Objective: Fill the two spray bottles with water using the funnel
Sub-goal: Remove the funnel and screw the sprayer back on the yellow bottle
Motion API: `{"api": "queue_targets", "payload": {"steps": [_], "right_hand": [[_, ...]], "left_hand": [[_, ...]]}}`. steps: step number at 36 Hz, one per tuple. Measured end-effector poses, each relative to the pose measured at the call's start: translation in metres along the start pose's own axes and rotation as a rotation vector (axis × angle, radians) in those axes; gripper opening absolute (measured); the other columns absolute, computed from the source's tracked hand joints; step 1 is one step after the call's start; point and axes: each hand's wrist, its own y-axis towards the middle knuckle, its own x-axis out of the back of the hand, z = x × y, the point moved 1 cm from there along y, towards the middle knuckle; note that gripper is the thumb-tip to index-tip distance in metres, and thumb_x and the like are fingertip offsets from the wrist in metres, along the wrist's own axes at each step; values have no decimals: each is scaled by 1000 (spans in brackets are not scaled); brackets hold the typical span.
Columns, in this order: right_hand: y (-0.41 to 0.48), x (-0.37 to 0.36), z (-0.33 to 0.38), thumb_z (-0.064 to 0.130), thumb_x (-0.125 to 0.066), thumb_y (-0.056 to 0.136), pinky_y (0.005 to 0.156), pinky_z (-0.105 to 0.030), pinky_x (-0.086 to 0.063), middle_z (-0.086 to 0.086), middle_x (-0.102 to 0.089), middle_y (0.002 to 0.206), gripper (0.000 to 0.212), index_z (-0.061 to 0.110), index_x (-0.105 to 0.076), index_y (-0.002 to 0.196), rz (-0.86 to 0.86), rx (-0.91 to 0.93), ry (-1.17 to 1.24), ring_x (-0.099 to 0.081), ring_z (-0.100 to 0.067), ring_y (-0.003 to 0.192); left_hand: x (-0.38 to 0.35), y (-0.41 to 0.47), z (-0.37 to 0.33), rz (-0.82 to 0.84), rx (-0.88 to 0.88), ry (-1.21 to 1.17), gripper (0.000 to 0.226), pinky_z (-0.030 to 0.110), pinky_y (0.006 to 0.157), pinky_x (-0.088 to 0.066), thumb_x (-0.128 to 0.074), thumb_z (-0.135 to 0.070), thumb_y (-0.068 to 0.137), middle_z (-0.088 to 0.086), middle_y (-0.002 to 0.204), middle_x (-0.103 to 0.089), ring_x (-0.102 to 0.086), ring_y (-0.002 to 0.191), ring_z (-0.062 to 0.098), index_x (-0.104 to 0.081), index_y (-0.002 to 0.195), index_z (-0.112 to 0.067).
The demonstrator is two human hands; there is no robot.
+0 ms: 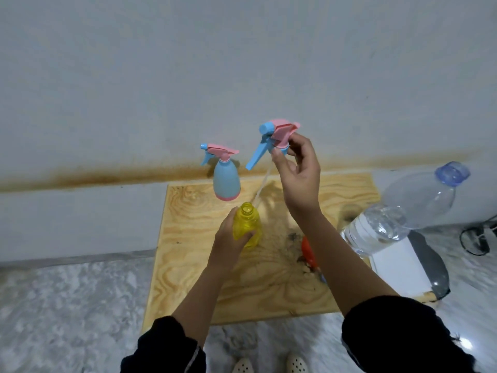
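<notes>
A yellow spray bottle [247, 227] stands open-necked on the wooden board [193, 278], and my left hand [228, 243] grips its body. My right hand [295, 170] pinches the collar of its pink and blue spray head [274, 135], lifted above the bottle. The head's thin dip tube [262, 188] hangs down, its tip beside the yellow neck. A blue spray bottle [226, 179] with its pink and blue head screwed on stands at the board's far edge. An orange funnel [308, 251] lies on the board, mostly hidden behind my right forearm.
A large clear water bottle [398, 216] with a blue cap stands at the right on a white box [400, 267]. A grey wall rises right behind the board. Marbled floor surrounds the board, and a black cable [476, 238] lies at the far right.
</notes>
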Motion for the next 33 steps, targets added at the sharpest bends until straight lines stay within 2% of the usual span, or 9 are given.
{"api": "queue_targets", "payload": {"steps": [4,7,13,15,17,19,24,27,33], "right_hand": [[-3,-7,6,10,-60,87,83,-24,-48,-1,-58,107,23,21,-55,106,22,32,15,-55,-15,104],[-8,-11,-1,13,-60,85,85,-29,-49,-7,-58,109,23,15,-55,108,50,-3,1,-55,-17,104],[-31,-11,-43,4,-66,82,74,-20,-50,-4,-58,106,25,16,-56,102,142,-206,-110,-54,1,94],[-41,-7,-62,1,-66,81,75,-25,-52,-1,-57,104,28,18,-56,101,203,-257,-180,-54,-2,95],[-50,-2,-79,1,-67,79,79,-31,-53,4,-56,102,30,16,-58,104,253,-246,-252,-55,-5,95],[-56,0,-88,2,-68,79,79,-29,-51,13,-55,99,29,13,-61,105,265,-238,-308,-55,-5,93],[-60,-3,-90,7,-70,80,73,-15,-44,8,-58,100,27,22,-58,99,236,-259,-332,-55,-10,92],[-61,-2,-93,8,-70,80,72,-10,-43,5,-60,100,27,17,-61,103,267,-263,-352,-56,-11,91],[-60,1,-98,9,-73,77,72,-12,-45,7,-61,97,31,11,-63,106,276,-216,-398,-59,-12,91]], "left_hand": [[0,0,1,20,26,-44,58,42,92,-49,-69,-38,79,-5,117,-60,-58,107,14,-44,131,-32],[-1,0,2,21,24,-62,59,42,94,-48,-70,-36,80,-5,118,-60,-57,109,14,-44,132,-32],[-3,2,8,1,33,-89,64,36,97,-45,-73,-37,77,-4,124,-58,-55,113,14,-46,134,-25],[-4,2,11,-15,69,-109,58,32,89,-47,-75,-37,77,-3,115,-61,-59,105,16,-51,128,-24],[-4,2,12,-29,80,-109,51,26,72,-47,-75,-41,75,-1,98,-63,-63,91,22,-55,118,-22],[-4,1,9,-49,71,-112,50,21,69,-45,-74,-43,74,-2,98,-64,-62,90,17,-53,116,-26],[-6,-3,6,-90,42,-135,52,11,76,-43,-74,-28,80,-15,110,-60,-57,100,-4,-43,118,-48],[-11,-6,8,-97,24,-129,61,10,84,-41,-75,-21,80,-20,116,-56,-54,106,-8,-41,124,-45],[-22,-5,10,-103,26,-151,70,8,86,-41,-80,-11,73,-18,118,-56,-52,107,-12,-41,125,-38]]}}
